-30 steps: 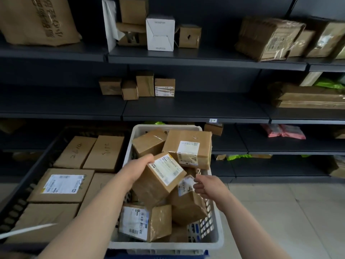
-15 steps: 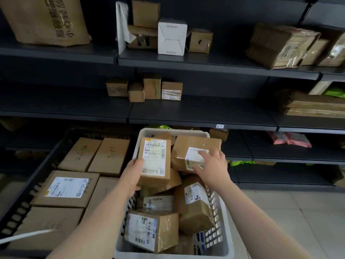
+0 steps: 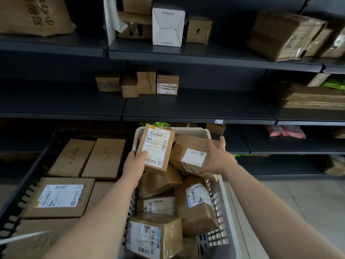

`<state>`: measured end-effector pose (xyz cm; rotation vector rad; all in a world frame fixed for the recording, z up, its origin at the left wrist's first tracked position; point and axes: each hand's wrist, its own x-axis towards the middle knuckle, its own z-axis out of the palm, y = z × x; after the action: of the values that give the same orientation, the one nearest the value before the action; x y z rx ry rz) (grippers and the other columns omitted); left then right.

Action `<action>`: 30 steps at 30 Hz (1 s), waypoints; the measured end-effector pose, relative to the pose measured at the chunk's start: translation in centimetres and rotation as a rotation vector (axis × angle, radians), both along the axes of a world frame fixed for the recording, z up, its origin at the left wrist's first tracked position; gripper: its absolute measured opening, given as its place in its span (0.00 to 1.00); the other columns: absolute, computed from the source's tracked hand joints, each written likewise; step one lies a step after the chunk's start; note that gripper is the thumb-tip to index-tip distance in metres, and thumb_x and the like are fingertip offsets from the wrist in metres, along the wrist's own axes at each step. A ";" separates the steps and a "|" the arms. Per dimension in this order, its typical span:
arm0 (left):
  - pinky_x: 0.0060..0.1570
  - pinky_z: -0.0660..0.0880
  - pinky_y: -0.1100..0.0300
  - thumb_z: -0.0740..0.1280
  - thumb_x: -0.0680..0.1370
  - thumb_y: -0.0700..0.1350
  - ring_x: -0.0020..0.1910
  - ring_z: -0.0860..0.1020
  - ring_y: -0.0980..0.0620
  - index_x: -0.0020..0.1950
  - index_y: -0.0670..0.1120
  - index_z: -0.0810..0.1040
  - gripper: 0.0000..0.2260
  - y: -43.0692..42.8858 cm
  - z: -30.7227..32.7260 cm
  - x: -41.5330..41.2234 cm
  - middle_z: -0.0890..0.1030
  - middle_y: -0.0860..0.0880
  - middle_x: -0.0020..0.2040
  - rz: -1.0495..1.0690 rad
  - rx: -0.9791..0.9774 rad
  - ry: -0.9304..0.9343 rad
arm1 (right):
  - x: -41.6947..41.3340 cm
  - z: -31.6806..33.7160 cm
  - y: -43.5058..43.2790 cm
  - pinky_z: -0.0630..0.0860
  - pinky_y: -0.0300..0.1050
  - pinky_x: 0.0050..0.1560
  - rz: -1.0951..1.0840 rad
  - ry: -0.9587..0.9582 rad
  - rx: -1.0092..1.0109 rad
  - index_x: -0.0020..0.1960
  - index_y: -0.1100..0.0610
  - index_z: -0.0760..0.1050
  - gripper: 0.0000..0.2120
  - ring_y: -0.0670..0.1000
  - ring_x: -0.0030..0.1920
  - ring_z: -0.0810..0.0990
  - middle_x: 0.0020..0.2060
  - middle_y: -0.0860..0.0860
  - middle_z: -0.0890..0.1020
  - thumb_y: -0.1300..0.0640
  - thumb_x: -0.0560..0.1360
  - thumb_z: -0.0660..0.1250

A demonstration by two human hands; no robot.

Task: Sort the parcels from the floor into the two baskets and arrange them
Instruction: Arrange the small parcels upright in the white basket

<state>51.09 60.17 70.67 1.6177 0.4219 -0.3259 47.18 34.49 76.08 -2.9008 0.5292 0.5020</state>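
Over the white basket's far end: held parcel (image 3: 155,148), a small brown box with a white shipping label facing up, raised clear of the pile below it.
Held parcel's long axis: runs from the near-left corner, where it is gripped, up and away toward the basket's far rim, tilted a little to the right.
Left hand (image 3: 134,166): its grip is closed on the held parcel's near-left edge, thumb on the label face, fingers hidden under the box.
Way from grip to parcel: the box's bulk lies forward and slightly right of the left hand, so any setting-down most likely swings about that near corner.
Second parcel (image 3: 194,156): a larger taped brown box, lying tilted on the pile just right of the held parcel, at the basket's far-right corner.
Right hand (image 3: 217,157): spread wide, palm against the second parcel's right side, thumb up; it cups the box without closing on it, so it has no firm hold.
Nearer hand: the right hand is nearer the second parcel; the left alone carries the held one.
White basket (image 3: 228,199): slotted walls, heaped with labelled parcels at loose angles.
Black basket (image 3: 28,193): just left of the white one, with larger flat boxes lying in neat rows.
Next move, as a judgement: a gap between the two parcels has to open for the held one to lie flat.
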 end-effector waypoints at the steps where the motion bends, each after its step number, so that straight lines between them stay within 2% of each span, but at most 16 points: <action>1: 0.40 0.73 0.59 0.62 0.80 0.50 0.52 0.79 0.51 0.68 0.47 0.69 0.17 0.1 0.0 0.0 0.81 0.48 0.55 -0.011 0.006 0.004 | 0.2 -0.1 0.1 0.78 0.54 0.58 0.003 -0.001 -0.004 0.78 0.46 0.43 0.60 0.62 0.65 0.74 0.77 0.58 0.38 0.41 0.60 0.79; 4: 0.39 0.71 0.61 0.63 0.80 0.51 0.51 0.79 0.52 0.66 0.47 0.70 0.17 0.7 -0.1 0.1 0.81 0.48 0.55 -0.008 0.015 0.006 | 0.2 -0.4 0.3 0.81 0.50 0.47 -0.013 -0.063 -0.031 0.76 0.48 0.49 0.55 0.59 0.53 0.78 0.71 0.58 0.52 0.42 0.59 0.78; 7: 0.38 0.71 0.62 0.65 0.79 0.50 0.48 0.79 0.54 0.64 0.46 0.71 0.16 1.3 -0.2 0.3 0.81 0.47 0.54 0.004 0.032 -0.001 | 0.0 -0.1 0.3 0.78 0.46 0.40 -0.148 -0.216 -0.023 0.73 0.51 0.55 0.49 0.60 0.49 0.79 0.67 0.58 0.55 0.42 0.59 0.75; 10: 0.43 0.76 0.60 0.68 0.78 0.49 0.50 0.81 0.52 0.66 0.45 0.70 0.19 1.5 -0.9 0.0 0.82 0.48 0.54 0.004 0.059 -0.005 | 0.0 0.0 0.6 0.78 0.48 0.44 -0.260 -0.302 0.086 0.74 0.51 0.55 0.50 0.63 0.52 0.79 0.69 0.59 0.54 0.41 0.60 0.76; 13: 0.56 0.76 0.53 0.69 0.77 0.47 0.56 0.79 0.51 0.69 0.47 0.69 0.22 1.2 -1.6 -0.4 0.81 0.49 0.58 -0.022 0.072 -0.002 | -0.2 -1.0 1.5 0.78 0.52 0.58 -0.237 -0.211 0.352 0.76 0.50 0.54 0.50 0.62 0.57 0.76 0.69 0.57 0.54 0.43 0.63 0.78; 16: 0.62 0.75 0.49 0.68 0.78 0.48 0.59 0.77 0.49 0.69 0.46 0.68 0.21 0.9 -1.4 -0.5 0.78 0.48 0.62 -0.027 0.107 0.001 | -0.6 -2.0 2.5 0.75 0.51 0.61 -0.192 -0.166 0.503 0.74 0.49 0.58 0.41 0.57 0.52 0.74 0.67 0.56 0.57 0.46 0.68 0.75; 20: 0.57 0.73 0.53 0.67 0.78 0.50 0.60 0.75 0.47 0.73 0.44 0.62 0.27 1.2 -0.9 -1.3 0.76 0.47 0.64 0.035 0.190 0.001 | -1.6 -2.2 2.9 0.73 0.46 0.58 -0.160 -0.145 0.498 0.75 0.50 0.59 0.34 0.55 0.51 0.72 0.70 0.57 0.57 0.50 0.74 0.71; 23: 0.59 0.72 0.50 0.67 0.78 0.51 0.64 0.74 0.44 0.76 0.44 0.60 0.30 1.6 -1.1 -2.1 0.74 0.45 0.68 0.020 0.285 -0.001 | -2.4 -2.0 2.8 0.74 0.44 0.54 -0.158 -0.148 0.507 0.77 0.51 0.57 0.35 0.56 0.54 0.74 0.72 0.57 0.55 0.52 0.76 0.70; 26: 0.57 0.73 0.50 0.68 0.77 0.50 0.64 0.74 0.43 0.76 0.44 0.60 0.30 1.7 -1.1 -2.8 0.73 0.45 0.69 -0.002 0.320 0.019 | -3.2 -1.7 3.1 0.75 0.44 0.51 -0.151 -0.150 0.504 0.79 0.51 0.55 0.36 0.56 0.56 0.74 0.74 0.56 0.54 0.51 0.76 0.69; 28: 0.54 0.73 0.51 0.68 0.77 0.50 0.63 0.74 0.43 0.75 0.44 0.60 0.31 1.5 -0.8 -3.2 0.72 0.44 0.69 -0.012 0.349 0.028 | -3.8 -1.6 3.4 0.74 0.41 0.48 -0.143 -0.145 0.503 0.79 0.51 0.54 0.36 0.54 0.53 0.74 0.74 0.56 0.54 0.51 0.77 0.69; 30: 0.50 0.73 0.52 0.67 0.78 0.50 0.60 0.75 0.42 0.74 0.42 0.62 0.29 1.4 -0.4 -3.8 0.73 0.44 0.65 -0.014 0.388 0.064 | -4.3 -1.8 3.6 0.74 0.40 0.43 -0.129 -0.149 0.499 0.77 0.52 0.59 0.33 0.52 0.48 0.76 0.71 0.57 0.61 0.51 0.76 0.68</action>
<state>47.25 61.62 70.31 1.9925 0.5473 -0.3201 42.88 38.11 74.27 -2.3880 0.4822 0.3359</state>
